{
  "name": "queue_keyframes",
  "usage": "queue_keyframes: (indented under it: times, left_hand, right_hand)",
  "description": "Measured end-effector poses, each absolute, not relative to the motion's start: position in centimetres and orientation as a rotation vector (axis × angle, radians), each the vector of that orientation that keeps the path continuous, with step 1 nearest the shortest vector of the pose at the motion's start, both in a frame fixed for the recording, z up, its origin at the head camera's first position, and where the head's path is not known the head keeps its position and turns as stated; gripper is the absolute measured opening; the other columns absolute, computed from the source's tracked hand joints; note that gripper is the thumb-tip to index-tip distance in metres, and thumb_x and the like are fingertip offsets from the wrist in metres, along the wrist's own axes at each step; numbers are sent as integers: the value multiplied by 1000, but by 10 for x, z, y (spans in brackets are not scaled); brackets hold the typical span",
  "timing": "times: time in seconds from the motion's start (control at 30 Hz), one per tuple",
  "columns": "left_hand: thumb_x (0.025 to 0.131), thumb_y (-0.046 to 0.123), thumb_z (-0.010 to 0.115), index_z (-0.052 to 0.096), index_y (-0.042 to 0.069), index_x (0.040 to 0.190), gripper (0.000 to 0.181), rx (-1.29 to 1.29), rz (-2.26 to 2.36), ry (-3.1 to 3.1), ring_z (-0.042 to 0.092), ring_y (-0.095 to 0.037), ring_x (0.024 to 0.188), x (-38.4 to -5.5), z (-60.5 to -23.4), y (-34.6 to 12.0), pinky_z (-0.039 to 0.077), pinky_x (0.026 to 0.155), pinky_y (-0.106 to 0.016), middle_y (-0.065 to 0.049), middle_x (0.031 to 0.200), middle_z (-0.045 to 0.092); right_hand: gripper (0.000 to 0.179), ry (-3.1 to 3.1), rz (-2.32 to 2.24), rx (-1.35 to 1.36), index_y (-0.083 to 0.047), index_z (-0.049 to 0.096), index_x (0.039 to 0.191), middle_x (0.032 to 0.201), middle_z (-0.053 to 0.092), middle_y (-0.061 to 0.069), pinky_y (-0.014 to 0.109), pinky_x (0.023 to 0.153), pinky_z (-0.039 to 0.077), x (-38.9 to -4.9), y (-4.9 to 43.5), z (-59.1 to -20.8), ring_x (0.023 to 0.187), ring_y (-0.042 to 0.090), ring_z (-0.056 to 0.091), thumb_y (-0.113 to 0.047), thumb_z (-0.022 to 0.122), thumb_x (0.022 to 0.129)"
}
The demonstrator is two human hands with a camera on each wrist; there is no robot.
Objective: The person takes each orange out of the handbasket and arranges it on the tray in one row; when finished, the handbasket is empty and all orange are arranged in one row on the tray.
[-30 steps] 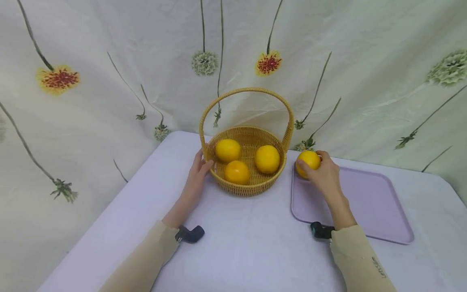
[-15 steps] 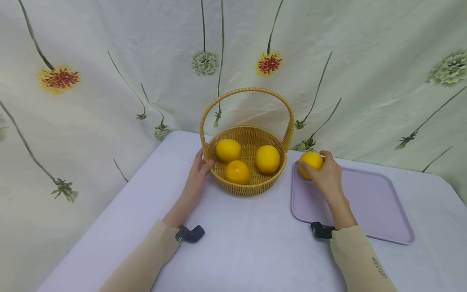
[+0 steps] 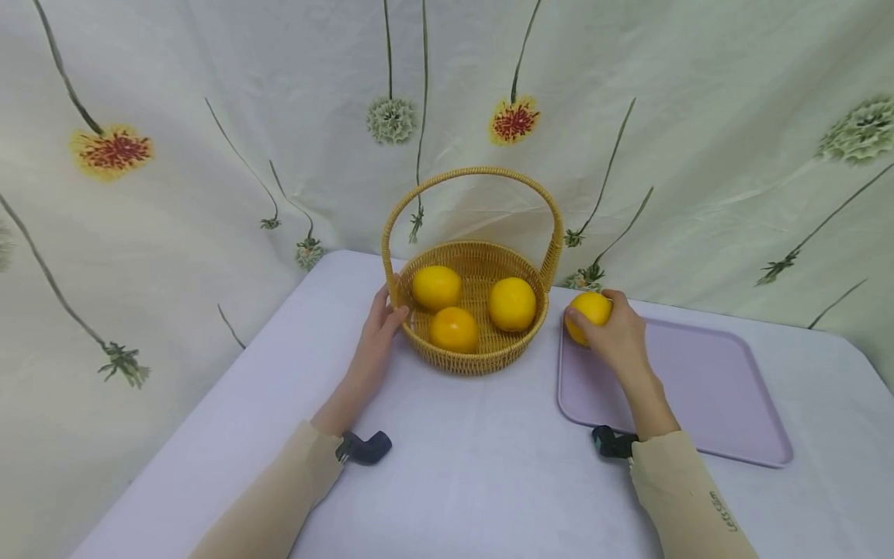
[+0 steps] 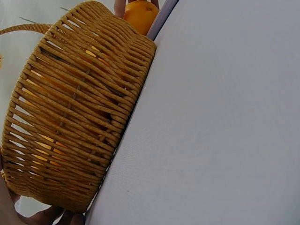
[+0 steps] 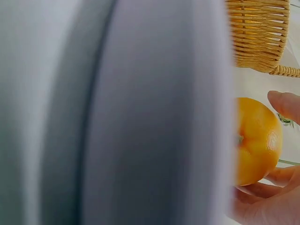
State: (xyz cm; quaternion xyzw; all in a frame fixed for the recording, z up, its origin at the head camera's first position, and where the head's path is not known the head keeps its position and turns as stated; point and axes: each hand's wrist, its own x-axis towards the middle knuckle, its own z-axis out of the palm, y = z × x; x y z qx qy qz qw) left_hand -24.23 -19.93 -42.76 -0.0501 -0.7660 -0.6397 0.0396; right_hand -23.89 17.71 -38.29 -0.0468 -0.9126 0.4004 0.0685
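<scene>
In the head view a round wicker basket (image 3: 482, 363) with a tall arched handle stands at the back middle of the table. Three oranges lie in it: one at the left (image 3: 436, 288), one in front (image 3: 453, 331) and one at the right (image 3: 512, 304). My left hand (image 3: 378, 324) grips the basket's left side, thumb at the rim, with some fingers hidden beneath the wicker. Over the tray's back left corner, my right hand (image 3: 620, 334) holds another orange (image 5: 258, 140), thumb on the near side and fingers around the far side.
The shallow lilac tray (image 3: 705, 388) lies to the right of the basket, partly under the right forearm. A white cloth covers the table (image 3: 482, 458). Behind it hangs a flower-printed curtain (image 3: 293, 93). Black wrist mounts (image 3: 365, 449) protrude inward from both sleeves.
My right hand and its orange shifted slightly right, then back left, staying near the tray's corner. My left hand, the basket and the oranges in it have stayed still.
</scene>
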Motion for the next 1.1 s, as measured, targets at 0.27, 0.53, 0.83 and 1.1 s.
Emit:
queue_keyframes:
  times: [0.27, 0.53, 0.83, 1.1]
  left_hand:
    - [113, 40, 46, 21, 41, 167, 60, -149, -1961, -2357, 30, -26, 159, -242, -428, -200, 26, 130, -57, 7, 174, 29]
    - [112, 41, 46, 20, 41, 167, 61, -139, -1962, -2366, 32, -27, 159, -241, -426, -199, 26, 130, -57, 6, 173, 29]
    - [113, 38, 46, 19, 39, 168, 62, -131, -1978, -2361, 29, -27, 160, -242, -426, -200, 26, 130, -56, 7, 175, 26]
    - [113, 40, 46, 18, 40, 168, 62, -130, -1970, -2376, 30, -27, 159, -242, -426, -200, 26, 130, -56, 5, 174, 27]
  right_hand:
    - [83, -2711, 1170, -126, 6, 38, 156, 152, 49, 34, 61, 113, 47, -239, 177, -383, 132, 47, 52, -43, 71, 97]
    - [81, -2671, 1165, -146, 6, 43, 153, 147, 52, 34, 61, 112, 47, -240, 176, -385, 132, 48, 52, -41, 74, 95]
    - [86, -2688, 1176, -137, 6, 42, 154, 149, 51, 33, 60, 113, 47, -241, 175, -385, 133, 47, 51, -47, 75, 94]
    - [81, -2621, 1182, -100, 4, 43, 154, 150, 50, 32, 64, 116, 41, -239, 172, -378, 138, 48, 47, -45, 71, 96]
